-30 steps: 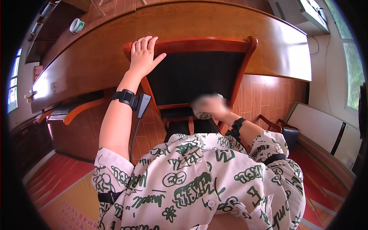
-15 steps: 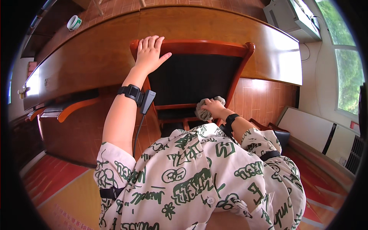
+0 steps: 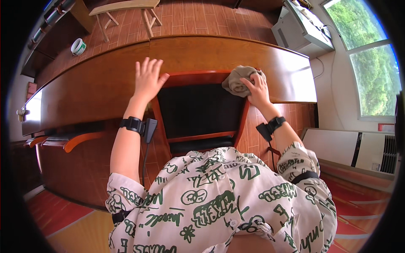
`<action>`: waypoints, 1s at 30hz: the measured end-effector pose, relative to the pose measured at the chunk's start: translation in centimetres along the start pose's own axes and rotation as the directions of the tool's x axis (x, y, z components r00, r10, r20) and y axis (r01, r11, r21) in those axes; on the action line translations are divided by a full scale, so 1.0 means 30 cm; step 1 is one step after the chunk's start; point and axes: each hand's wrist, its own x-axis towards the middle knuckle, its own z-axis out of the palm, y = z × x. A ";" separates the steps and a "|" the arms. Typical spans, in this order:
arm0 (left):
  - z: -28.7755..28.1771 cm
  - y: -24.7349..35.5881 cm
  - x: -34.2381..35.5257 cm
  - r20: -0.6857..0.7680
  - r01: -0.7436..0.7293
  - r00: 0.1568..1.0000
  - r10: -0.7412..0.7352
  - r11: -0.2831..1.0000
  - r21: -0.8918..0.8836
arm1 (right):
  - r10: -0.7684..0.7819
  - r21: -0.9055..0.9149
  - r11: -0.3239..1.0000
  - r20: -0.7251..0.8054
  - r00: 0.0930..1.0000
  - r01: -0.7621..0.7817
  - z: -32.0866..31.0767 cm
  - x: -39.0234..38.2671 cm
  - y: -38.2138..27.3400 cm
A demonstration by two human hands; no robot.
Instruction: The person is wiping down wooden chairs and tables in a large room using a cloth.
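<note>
In front of me stands a chair (image 3: 200,111) with a black padded back and a reddish wooden frame. My right hand (image 3: 258,89) grips a crumpled grey-brown cloth (image 3: 238,81) at the top right corner of the chair's back. The cloth covers that corner and part of the top rail. My left hand (image 3: 148,80) has its fingers spread, at the top left corner of the chair. Whether its palm rests on the corner or hovers just over it, I cannot tell. Both wrists wear black straps with small boxes.
Beyond the chair runs a long polished wooden table (image 3: 190,50). Behind it are a wooden bench (image 3: 124,6), a white-green bucket (image 3: 78,47) and a grey machine (image 3: 301,31). Another chair (image 3: 80,138) is at the left. A white cabinet-like unit (image 3: 337,145) sits below the right window.
My right hand has carried the cloth from the lower right of the chair's back up to its top right corner. My left hand remains near the top left corner. The view has tilted upward.
</note>
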 end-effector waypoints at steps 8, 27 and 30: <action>0.067 -0.222 -0.382 -0.005 0.422 0.851 -0.525 0.690 -0.589 | -0.483 0.161 0.873 0.160 0.861 0.460 0.149 0.358 -0.472; 0.115 -0.141 -1.448 0.552 0.862 0.499 -0.668 0.450 -0.234 | -0.018 -0.009 1.000 0.380 0.925 0.023 0.082 -0.142 0.007; 0.077 -0.061 -1.481 0.621 0.859 0.500 -0.603 0.433 -0.272 | 0.026 0.099 0.992 0.456 0.890 -0.079 0.056 -0.278 -0.014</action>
